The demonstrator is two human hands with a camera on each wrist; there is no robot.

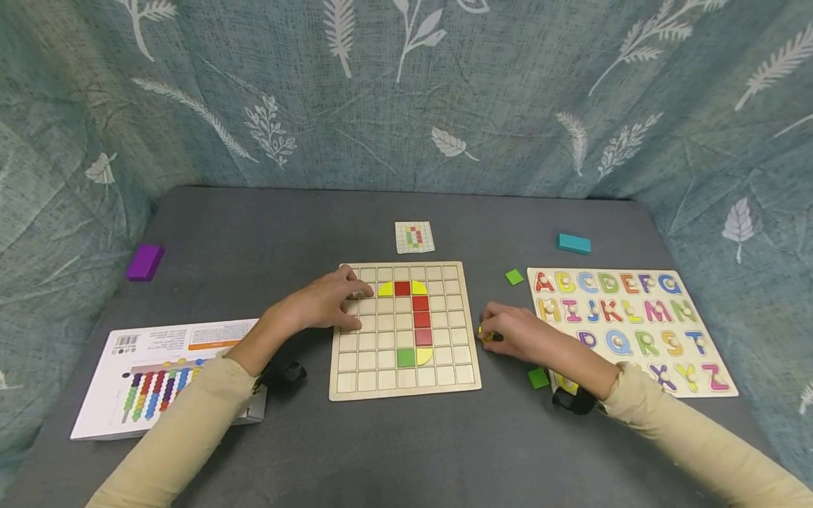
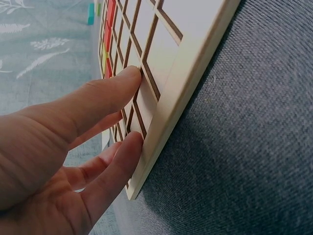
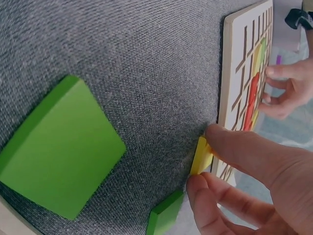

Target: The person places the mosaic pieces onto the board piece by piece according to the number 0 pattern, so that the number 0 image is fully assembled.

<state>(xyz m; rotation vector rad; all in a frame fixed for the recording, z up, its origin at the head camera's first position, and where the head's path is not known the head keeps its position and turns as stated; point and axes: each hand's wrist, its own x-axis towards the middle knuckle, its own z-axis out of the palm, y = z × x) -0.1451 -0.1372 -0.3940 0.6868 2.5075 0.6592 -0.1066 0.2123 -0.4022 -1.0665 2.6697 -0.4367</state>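
Pale wood grid board (image 1: 404, 331), brown lines; red squares (image 1: 422, 319) in a column, yellow quarter rounds (image 1: 385, 288), one green square (image 1: 406, 357). Small yellow piece (image 3: 201, 155) between fingers (image 3: 234, 147). Green squares (image 1: 538, 378) loose on dark grey fabric surface (image 1: 406, 451). Alphabet board (image 1: 629, 330) cream, letters multicoloured. Teal block (image 1: 574, 243), purple block (image 1: 145, 262). White box (image 1: 166, 375) with orange strip and rainbow bead rows. Small card (image 1: 415, 237) white, red-green-yellow grid. Teal backdrop (image 1: 406, 92), white leaf print. Beige sleeves (image 1: 190, 430).
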